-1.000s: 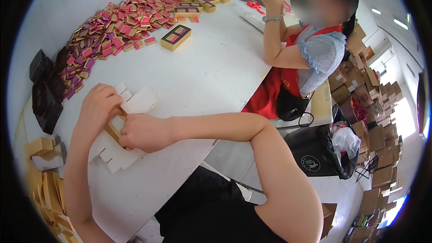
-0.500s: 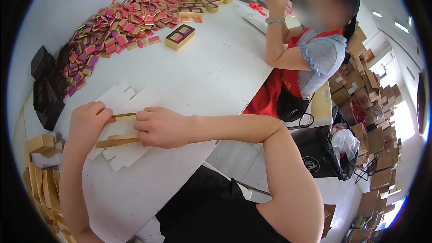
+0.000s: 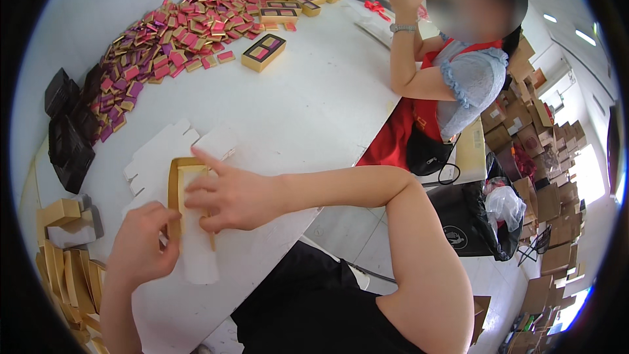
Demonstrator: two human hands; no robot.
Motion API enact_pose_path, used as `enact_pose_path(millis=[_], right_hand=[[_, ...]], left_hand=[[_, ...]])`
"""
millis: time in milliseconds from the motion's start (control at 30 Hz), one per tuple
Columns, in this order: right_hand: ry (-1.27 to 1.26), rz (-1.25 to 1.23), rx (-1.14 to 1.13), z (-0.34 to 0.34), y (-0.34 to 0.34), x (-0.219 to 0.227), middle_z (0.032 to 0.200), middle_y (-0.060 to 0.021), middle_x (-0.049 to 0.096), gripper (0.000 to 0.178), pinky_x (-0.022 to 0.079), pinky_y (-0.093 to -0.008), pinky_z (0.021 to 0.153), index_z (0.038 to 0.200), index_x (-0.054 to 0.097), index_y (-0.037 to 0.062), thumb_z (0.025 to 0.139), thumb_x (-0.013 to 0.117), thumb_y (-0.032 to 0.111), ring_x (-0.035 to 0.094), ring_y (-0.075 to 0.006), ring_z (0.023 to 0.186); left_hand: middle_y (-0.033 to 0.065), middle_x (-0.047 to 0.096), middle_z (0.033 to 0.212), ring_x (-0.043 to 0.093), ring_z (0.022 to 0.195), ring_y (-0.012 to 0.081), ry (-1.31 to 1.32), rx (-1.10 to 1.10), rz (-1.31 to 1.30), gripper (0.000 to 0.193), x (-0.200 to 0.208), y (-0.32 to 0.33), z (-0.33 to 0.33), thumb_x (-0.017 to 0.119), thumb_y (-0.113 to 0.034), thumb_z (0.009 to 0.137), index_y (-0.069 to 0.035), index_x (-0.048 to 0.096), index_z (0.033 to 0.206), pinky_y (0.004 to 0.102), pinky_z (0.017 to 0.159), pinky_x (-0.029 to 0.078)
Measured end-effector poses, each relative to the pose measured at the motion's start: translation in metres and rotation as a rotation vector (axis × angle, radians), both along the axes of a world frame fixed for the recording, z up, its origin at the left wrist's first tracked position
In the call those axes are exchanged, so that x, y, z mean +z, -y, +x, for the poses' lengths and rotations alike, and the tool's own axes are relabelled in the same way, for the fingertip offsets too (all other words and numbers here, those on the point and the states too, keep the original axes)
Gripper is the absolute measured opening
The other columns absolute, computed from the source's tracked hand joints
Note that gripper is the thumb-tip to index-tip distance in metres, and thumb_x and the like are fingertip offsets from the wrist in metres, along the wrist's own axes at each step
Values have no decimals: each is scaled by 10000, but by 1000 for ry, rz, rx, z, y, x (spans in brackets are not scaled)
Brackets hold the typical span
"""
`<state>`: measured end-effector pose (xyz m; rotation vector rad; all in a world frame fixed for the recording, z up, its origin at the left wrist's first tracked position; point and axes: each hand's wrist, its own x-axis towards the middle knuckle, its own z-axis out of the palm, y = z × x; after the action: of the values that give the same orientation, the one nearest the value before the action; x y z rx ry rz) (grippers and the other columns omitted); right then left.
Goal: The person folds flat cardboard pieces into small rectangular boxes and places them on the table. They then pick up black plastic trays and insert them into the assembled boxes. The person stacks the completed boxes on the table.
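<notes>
Where half a second ago lay crosswise on the white die-cut sheet (image 3: 164, 151), gold box frame (image 3: 178, 187) now turned lengthwise there. Right hand (image 3: 229, 193) spread flat, pressing a white insert into it; left hand (image 3: 141, 249) pinching its near end. Suggests fitting underway.

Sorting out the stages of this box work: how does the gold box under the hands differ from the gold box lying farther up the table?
The gold box under the hands holds only a white sheet; the far gold box shows pink and purple pieces in two compartments. The near one is pressed by the right hand and gripped by the left hand; the far one lies untouched. Both are shallow gold rectangles on the white table.
</notes>
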<state>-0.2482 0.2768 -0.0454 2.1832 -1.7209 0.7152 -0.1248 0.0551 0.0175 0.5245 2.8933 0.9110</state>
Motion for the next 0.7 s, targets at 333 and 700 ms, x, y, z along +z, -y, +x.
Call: enact_pose_path(millis=[333,700], right_hand=[[323,90,131,-4,-23,5,1139,-161,610,229,166,-697,1169,825,657,53,812,785,243,521,-374,1200],[127,-229,-112,10,-5,-29,923,-85,647,169,524,-484,986,854,637,57,738,755,86,632,-289,965]], left_hand=[[107,625,931,658,843,272,-121,-136,-22,378,-9,0,6,851,-170,658,-36,724,987,402,850,578],[92,666,911,688,919,277,-801,34,2,164,-81,-37,5,712,13,704,-16,667,859,461,916,586]])
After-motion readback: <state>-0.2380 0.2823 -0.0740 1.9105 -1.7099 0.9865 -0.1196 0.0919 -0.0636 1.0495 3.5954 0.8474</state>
